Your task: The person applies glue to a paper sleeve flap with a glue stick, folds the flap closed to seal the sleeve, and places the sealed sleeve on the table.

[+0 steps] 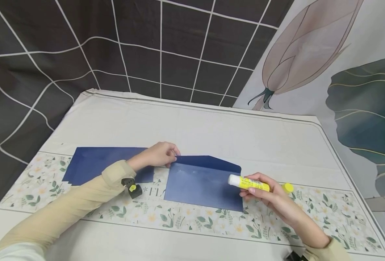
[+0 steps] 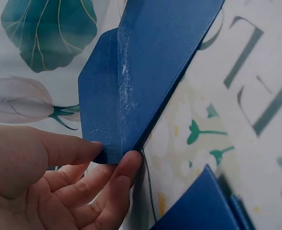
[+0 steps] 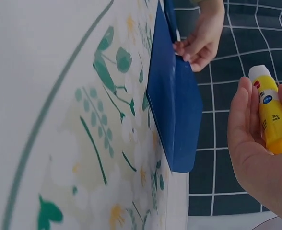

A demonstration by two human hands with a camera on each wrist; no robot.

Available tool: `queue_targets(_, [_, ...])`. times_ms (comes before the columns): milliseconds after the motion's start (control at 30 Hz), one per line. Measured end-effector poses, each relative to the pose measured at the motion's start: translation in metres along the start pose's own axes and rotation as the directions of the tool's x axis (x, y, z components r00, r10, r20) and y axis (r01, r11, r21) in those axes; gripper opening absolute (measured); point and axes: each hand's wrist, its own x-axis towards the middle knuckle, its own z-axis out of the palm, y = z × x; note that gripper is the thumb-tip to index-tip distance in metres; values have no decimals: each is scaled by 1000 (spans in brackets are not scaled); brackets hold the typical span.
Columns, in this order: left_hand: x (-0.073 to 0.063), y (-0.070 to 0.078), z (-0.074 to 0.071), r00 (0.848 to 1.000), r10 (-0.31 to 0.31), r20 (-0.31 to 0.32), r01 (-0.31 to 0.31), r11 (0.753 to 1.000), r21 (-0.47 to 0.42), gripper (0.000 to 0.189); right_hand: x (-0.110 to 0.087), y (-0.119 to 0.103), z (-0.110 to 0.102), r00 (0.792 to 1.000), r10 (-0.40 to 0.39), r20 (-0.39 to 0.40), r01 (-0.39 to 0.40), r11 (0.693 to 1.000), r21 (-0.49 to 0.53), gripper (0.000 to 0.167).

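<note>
A blue envelope (image 1: 205, 186) lies on the table with its flap (image 1: 208, 162) folded out at the far side. My left hand (image 1: 161, 154) pinches the flap's left corner between thumb and fingers. In the left wrist view, whitish glue smears (image 2: 125, 79) run along the flap's crease. My right hand (image 1: 273, 197) grips a yellow glue stick (image 1: 255, 183), uncapped, its white end pointing left over the envelope's right part. Under my left forearm lie more blue envelopes (image 1: 97, 161), stacked and partly hidden by the sleeve.
The glue stick's yellow cap (image 1: 288, 187) stands on the table just beyond my right hand. A pale cloth (image 1: 166, 243) with a floral band covers the table. A dark gridded curtain (image 1: 140, 43) hangs behind it, and a leaf-printed one (image 1: 368, 108) at the right.
</note>
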Motion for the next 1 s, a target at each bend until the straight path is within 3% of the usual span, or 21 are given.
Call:
queue_targets(367, [-9,5,10,993,31,-117,-18,993,115,15,2,-2,-4,1000,20,-23,-21,999,-37,29])
queue_targets(500, [-14,10,13,986,39,-159,-7,981,196,17,2,-1,-4,999,27,-24,-27,999,-30,29])
queue_targets(600, [-20,14,18,975,82,-208,-15,952,305,27,3,-1,-5,999,24,-24,-25,999,-21,29])
queue_targets(767, [-34,23,30,937,240,-254,-100,880,464,48,3,-1,-6,1000,14,-18,-14,1000,-9,30])
queue_targets(867, [-44,26,39,921,322,-218,-171,840,515,57,3,-1,-6,1000,13,-14,-14,1000,-9,30])
queue_targets(1000, [-57,29,50,917,380,-121,-257,795,550,64,4,0,-5,1000,15,-15,-15,1000,-14,29])
